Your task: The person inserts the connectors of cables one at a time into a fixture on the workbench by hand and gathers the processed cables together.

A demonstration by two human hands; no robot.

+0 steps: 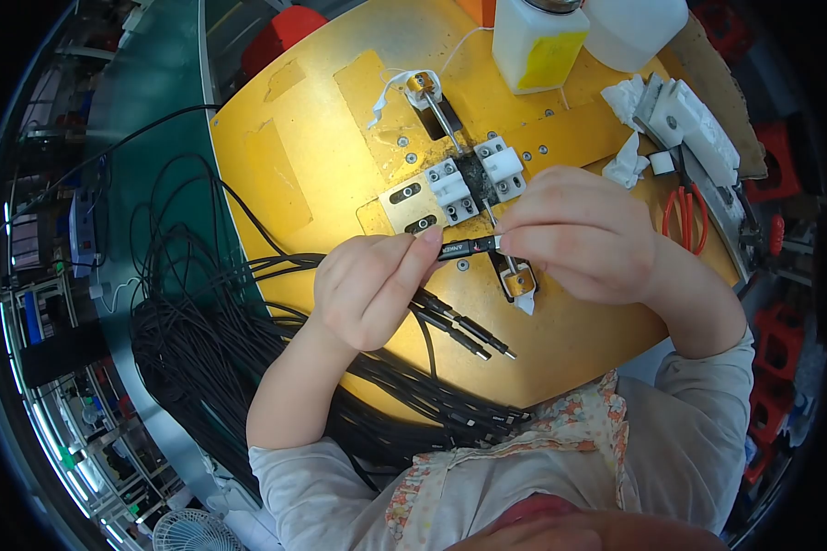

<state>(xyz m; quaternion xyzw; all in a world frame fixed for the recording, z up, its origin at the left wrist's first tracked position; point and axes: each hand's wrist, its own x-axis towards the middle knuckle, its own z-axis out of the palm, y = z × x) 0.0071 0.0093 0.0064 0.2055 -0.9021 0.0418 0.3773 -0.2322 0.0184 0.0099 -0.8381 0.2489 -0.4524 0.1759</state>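
Observation:
My left hand (372, 285) is closed, thumb and finger pinching a black USB cable plug (467, 248) with white lettering on its side. The plug points right, and its metal tip reaches the pinched fingertips of my right hand (583, 234). Whether a small separate piece sits between those right fingers is hidden. Just beyond both hands is a metal fixture with white clamp blocks (449, 190) and a thin rod (444, 121). Below my left hand, more black cable plugs (464, 332) stick out over the yellow plate.
A thick bundle of black cables (193, 340) hangs over the left edge of the yellow plate (276, 174). At the back stands a white bottle with a yellow label (547, 53). Red-handled scissors (685, 220) and white tissue (627, 163) lie at the right.

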